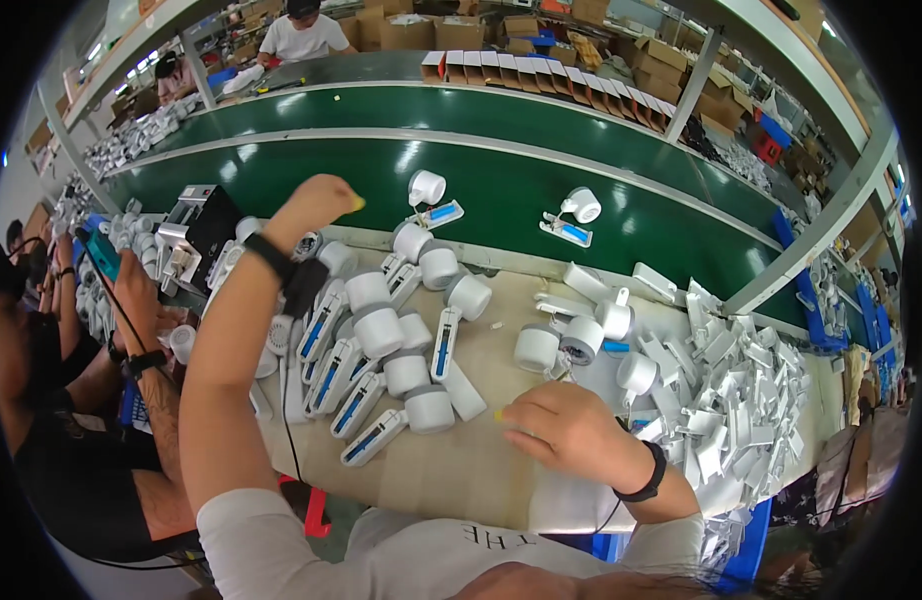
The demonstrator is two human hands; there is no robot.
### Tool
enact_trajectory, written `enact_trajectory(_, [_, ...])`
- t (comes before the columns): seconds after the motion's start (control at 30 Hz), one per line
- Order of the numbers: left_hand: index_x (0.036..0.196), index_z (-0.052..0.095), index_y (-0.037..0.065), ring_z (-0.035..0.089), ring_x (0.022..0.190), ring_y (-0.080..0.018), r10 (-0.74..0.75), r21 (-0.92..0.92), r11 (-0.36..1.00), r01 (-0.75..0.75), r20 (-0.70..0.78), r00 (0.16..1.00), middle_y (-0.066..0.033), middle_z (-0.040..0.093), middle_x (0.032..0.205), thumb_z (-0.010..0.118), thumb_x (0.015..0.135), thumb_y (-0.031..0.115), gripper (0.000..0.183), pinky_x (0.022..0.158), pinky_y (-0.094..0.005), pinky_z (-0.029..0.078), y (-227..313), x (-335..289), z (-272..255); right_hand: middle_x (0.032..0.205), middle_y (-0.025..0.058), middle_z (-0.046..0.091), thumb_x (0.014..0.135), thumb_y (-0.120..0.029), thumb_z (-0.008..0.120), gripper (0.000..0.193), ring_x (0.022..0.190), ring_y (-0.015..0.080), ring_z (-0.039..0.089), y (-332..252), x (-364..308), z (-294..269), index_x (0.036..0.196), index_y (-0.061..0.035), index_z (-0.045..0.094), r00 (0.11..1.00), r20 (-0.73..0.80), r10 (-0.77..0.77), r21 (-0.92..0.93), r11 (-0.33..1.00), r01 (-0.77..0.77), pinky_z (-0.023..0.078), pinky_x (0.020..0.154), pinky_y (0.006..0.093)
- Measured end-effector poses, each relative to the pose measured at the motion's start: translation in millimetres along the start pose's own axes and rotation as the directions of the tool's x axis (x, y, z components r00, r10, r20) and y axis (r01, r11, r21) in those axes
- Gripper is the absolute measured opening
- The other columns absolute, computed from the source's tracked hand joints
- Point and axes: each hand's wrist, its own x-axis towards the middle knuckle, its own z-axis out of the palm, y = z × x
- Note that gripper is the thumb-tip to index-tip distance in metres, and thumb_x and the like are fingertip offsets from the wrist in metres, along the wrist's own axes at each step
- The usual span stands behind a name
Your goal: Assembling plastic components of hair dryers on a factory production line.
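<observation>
My left hand (322, 202) is raised over the near edge of the green conveyor belt (311, 165), its fingers curled together. A yellow tip shows at those fingers; whether it is a finger cover or something held, I cannot tell. Close above the bench (471, 490), my right hand (566, 432) has bent, slightly parted fingers, also with a yellow tip, and nothing visible in them. Between my arms lie several white round-headed units (379, 330), with blue cylindrical cells in their open handles. More round heads (537, 347) sit just beyond my right hand.
Two similar units (427, 188) (581, 206) rest on the belt. White plastic handle shells (736, 400) are heaped at the right. A black-and-silver machine (196, 235) stands at left, where a co-worker's hand (134, 290) holds a teal object. A metal post (821, 235) rises at right.
</observation>
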Motion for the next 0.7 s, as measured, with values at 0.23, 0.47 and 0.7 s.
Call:
enact_trajectory(0.23, [0.092,0.054,-0.01,0.06,0.088,-0.0356,-0.257,0.004,0.966,0.257,0.074,0.964,-0.0241,0.061,0.09,0.067,0.063,0.036,0.056,0.073,-0.038,0.048,18,121,90,0.078,0.0048,0.061,0.069,-0.013,0.069,0.018,0.066,0.0226,0.058,8,-31,-10,0.085,-0.0084,0.061,0.988,-0.003,0.154,-0.064,0.986,-0.154,0.047,0.058,0.0323])
enact_trajectory(0.47, [0.084,0.058,-0.006,0.06,0.084,-0.0359,-0.023,0.187,0.981,0.043,-0.109,0.994,-0.0242,0.06,0.088,0.064,0.064,0.021,0.035,0.075,-0.038,0.047,16,161,120,0.079,0.0044,0.06,0.07,-0.014,0.068,0.02,0.069,0.0217,0.058,11,-42,-20,0.087,-0.0073,0.06,0.962,0.012,0.272,-0.108,0.957,-0.269,0.046,0.059,0.0322])
enact_trajectory(0.7, [0.108,0.055,-0.002,0.057,0.075,-0.0097,0.322,-0.687,0.716,-0.122,0.17,0.931,-0.0057,0.062,0.09,0.05,0.073,0.0,0.035,0.067,-0.0228,0.046,152,89,42,0.113,0.016,0.052,0.067,-0.008,0.07,0.05,0.106,0.0316,0.05,19,-39,-45,0.113,-0.0039,0.052,0.857,-0.372,0.357,-0.066,0.911,-0.408,0.041,0.088,0.0386])
